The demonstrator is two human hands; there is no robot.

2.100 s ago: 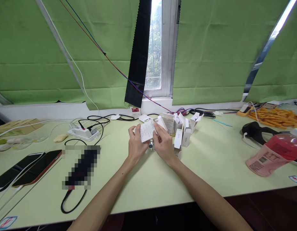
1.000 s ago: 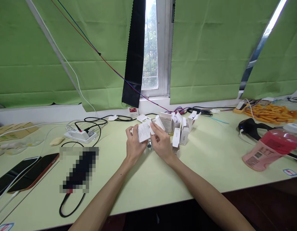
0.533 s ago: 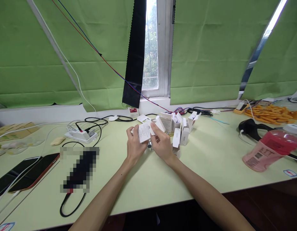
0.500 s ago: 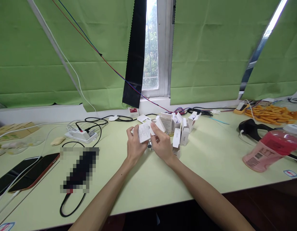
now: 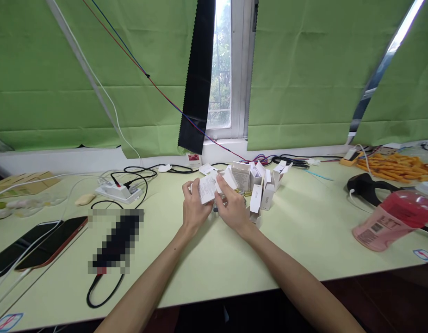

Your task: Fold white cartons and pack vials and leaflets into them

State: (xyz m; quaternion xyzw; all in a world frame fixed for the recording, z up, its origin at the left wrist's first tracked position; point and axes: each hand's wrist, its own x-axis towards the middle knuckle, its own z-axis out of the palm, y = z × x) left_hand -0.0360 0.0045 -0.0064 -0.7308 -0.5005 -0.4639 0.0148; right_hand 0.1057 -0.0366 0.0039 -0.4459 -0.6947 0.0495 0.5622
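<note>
Between my hands, a little above the table, is a small white box (image 5: 207,188) with fine print on its face. My left hand (image 5: 193,206) grips it from the left side. My right hand (image 5: 232,203) is closed on its right end, thumb and finger at the edge. Just behind and to the right stand several small white boxes (image 5: 267,196), some with their flaps raised. Small gold-coloured and dark items show partly beneath and beside my right hand; I cannot make out what they are.
A power strip (image 5: 119,192) with tangled cables lies at the left, near phones (image 5: 52,243) on the table (image 5: 214,268). At the right are a pink bottle (image 5: 390,219), black straps (image 5: 366,185) and a pile of orange pieces (image 5: 390,166). Green blinds hang behind.
The printed box has tilted slightly in my hands, and my right fingers have shifted a little on it. The whole view has moved slightly.
</note>
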